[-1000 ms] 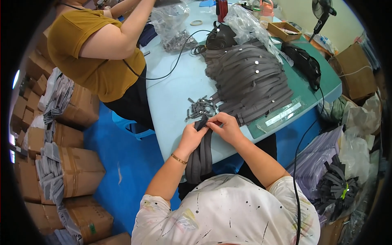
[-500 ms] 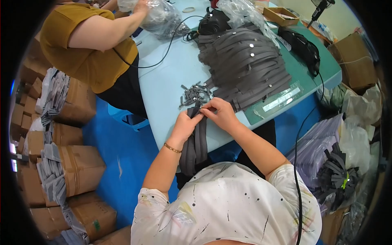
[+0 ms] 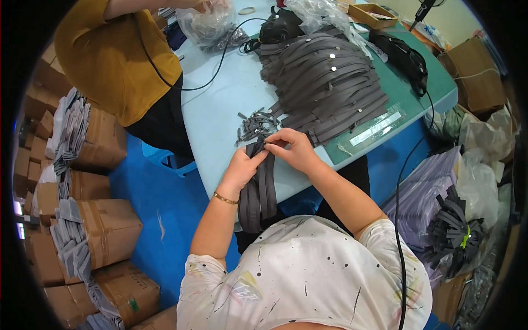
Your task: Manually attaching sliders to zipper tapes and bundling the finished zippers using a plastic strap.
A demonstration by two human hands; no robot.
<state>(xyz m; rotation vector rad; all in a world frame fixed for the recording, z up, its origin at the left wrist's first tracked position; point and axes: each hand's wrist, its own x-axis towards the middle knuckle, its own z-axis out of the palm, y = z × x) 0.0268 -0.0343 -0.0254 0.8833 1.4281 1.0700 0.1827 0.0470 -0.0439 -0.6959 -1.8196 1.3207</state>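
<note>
Dark grey zipper tapes (image 3: 258, 201) hang over the near table edge toward my lap. Their upper ends are gripped in my left hand (image 3: 241, 169), thumb on top. My right hand (image 3: 298, 153) is closed in a pinch right at those ends, beside the left thumb; whatever small piece sits between its fingertips is too hidden to name. Just beyond both hands lies a loose heap of small grey zipper sliders with pulls (image 3: 256, 126). A broad stack of dark grey zipper tapes (image 3: 330, 82) spreads over the table to the far right of my hands.
Across the table's left corner a person in a mustard top (image 3: 118, 66) handles a clear plastic bag (image 3: 206, 25). A black cable (image 3: 220, 69) crosses the tabletop. Cartons (image 3: 110, 225) line the left side; wrapped bundles (image 3: 423, 198) stand at right. A black bag (image 3: 404, 60) lies far right.
The view has shifted slightly. My hands stay together at the zipper ends, the right fingertips still pinched there. The other person's arm and the plastic bag have moved farther off.
</note>
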